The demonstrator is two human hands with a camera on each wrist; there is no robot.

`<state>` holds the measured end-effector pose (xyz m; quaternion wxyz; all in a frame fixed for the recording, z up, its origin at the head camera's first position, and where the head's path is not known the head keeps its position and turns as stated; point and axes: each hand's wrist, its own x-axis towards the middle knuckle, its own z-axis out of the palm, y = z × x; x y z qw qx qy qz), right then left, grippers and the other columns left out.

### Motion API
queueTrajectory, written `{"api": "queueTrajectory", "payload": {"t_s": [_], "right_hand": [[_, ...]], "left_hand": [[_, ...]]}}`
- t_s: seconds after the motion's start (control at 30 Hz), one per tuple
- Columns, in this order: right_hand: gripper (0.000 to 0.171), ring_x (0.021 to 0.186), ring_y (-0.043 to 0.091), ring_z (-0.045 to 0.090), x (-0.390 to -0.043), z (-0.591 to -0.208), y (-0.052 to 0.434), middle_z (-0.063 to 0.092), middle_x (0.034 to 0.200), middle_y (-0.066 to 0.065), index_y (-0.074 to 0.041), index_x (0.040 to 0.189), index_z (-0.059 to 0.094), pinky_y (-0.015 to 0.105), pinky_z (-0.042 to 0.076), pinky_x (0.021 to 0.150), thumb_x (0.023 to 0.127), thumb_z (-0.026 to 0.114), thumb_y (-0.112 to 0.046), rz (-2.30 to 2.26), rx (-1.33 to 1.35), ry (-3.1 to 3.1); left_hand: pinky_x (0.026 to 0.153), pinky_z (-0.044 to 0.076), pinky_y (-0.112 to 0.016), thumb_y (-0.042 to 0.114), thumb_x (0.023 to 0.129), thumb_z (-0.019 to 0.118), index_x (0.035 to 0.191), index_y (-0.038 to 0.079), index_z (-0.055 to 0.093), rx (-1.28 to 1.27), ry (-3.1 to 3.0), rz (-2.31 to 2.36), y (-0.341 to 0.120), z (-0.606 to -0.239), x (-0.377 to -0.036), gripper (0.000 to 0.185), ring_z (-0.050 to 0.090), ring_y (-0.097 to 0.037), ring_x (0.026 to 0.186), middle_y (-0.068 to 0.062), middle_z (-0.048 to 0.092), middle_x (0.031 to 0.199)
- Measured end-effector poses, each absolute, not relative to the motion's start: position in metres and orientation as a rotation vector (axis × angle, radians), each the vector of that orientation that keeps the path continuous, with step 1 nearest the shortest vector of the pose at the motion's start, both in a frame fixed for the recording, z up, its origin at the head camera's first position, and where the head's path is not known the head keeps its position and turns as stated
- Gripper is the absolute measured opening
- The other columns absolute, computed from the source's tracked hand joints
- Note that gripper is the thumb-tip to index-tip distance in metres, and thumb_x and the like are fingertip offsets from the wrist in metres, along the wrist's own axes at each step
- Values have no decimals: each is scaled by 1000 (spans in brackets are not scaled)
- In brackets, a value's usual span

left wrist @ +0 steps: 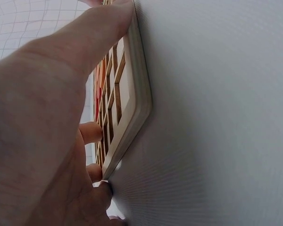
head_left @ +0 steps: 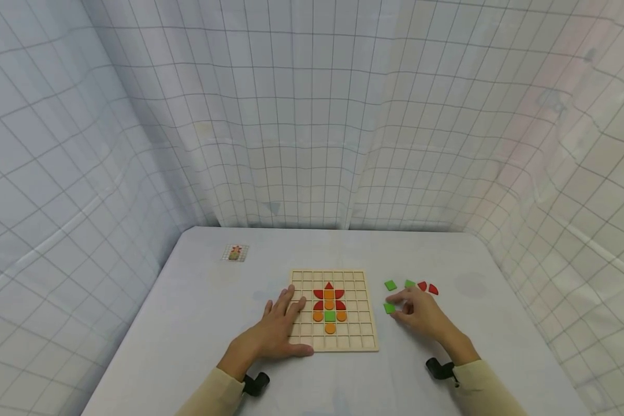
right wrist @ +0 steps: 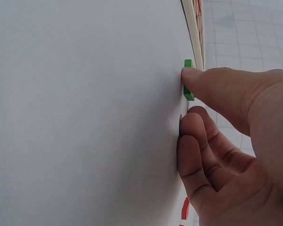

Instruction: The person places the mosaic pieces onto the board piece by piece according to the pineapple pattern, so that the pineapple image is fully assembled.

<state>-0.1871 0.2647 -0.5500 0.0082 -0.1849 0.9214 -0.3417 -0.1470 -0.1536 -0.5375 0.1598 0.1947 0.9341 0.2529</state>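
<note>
The wooden grid board point(head_left: 335, 309) is pinned flat by the left hand point(head_left: 279, 326), fingers spread. A small green tile point(head_left: 389, 308), just right of the board, is pressed under the right hand point(head_left: 420, 315), fingertip on top. It looks light, stiff and slidey, so it's probably best pinched by its edges.

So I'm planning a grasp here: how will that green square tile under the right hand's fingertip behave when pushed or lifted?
The green tile looks thin, flat and rigid, so it should slide rather than roll or tip. It lies flush on the smooth table, so lifting it probably needs sliding or an edge pinch. The right hand is touching it with one fingertip.
</note>
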Motion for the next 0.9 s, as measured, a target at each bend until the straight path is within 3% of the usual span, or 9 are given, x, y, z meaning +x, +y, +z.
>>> {"api": "queueTrajectory", "payload": {"t_s": [0.43, 0.9], "right_hand": [[22, 85, -1, 61, -187, -553, 264, 78, 106, 1, -10, 115, 89, 20, 55, 74, 95, 96, -5, -1070, -578, 2909], [21, 88, 1, 72, -181, -551, 255, 84, 111, 1, -10, 114, 88, 22, 64, 79, 95, 95, -4, -1106, -579, 2936]], "left_hand": [[145, 15, -77, 65, 92, 94, 183, 7, 34, 560, 2673, 710, -154, -539, -148, 123, 12, -48, 184, -25, 6, 196], [145, 15, -77, 67, 93, 92, 184, 7, 32, 570, 2675, 689, -154, -539, -149, 124, 10, -49, 184, -25, 6, 196]]}}
